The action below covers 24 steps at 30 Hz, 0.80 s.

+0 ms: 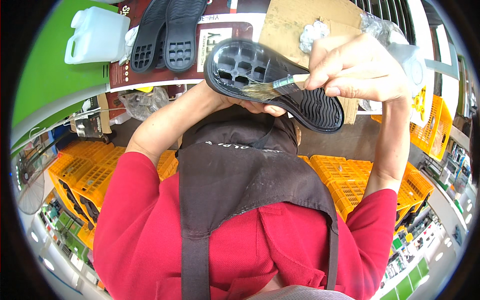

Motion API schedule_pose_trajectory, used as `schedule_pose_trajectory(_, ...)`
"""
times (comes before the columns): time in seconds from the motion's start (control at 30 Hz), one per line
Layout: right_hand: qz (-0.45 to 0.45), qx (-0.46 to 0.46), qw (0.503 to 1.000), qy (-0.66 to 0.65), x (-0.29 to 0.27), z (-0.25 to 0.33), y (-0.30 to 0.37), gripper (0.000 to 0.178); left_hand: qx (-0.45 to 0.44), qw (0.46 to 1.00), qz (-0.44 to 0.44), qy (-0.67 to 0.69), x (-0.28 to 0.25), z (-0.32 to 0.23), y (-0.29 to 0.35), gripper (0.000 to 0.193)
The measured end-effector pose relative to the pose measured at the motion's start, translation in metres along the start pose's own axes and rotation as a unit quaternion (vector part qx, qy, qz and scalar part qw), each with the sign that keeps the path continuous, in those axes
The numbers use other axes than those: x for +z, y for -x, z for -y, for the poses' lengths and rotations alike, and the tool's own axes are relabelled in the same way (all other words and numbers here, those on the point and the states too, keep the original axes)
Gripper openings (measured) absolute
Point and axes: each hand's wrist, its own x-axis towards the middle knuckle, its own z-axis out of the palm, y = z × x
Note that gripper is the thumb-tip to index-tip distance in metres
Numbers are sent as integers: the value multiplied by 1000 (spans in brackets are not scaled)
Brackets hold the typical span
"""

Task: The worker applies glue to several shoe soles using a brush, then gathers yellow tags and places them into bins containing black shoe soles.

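A black shoe sole (272,67) is held up in front of me, its open-celled, ridged face showing and looking wet and glossy around the cells. My left hand (255,106) supports it from beneath and behind; the fingers curl at its near edge and the rest is hidden by the sole. Between the thumb and fingers of my right hand (355,67) is a flat paintbrush (285,83). Its pale bristles lie against the sole near the middle, beside the cells.
More black soles (181,40) lie at the back left near a white plastic jug (97,37). Cardboard (285,27) with a crumpled white wad (314,36) covers part of the bench. A clear plastic bag (145,104) sits under the bench edge. Orange crates (345,175) stand on both sides.
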Motion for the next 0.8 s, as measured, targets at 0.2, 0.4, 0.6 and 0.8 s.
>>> schedule_pose_trajectory(0.2,-31,123,991,-28,2,1,21,20,72,993,-83,-39,5,0,4,43)
schedule_pose_trajectory(0.4,-26,196,980,36,-3,13,42,18,146,972,-147,-108,27,-8,10,43)
schedule_pose_trajectory(0.6,-259,164,931,199,12,33,60,22,214,941,-188,-180,51,-26,7,44)
schedule_pose_trajectory(0.8,-413,125,900,-63,61,-9,17,21,266,930,-247,-60,44,-27,1,50)
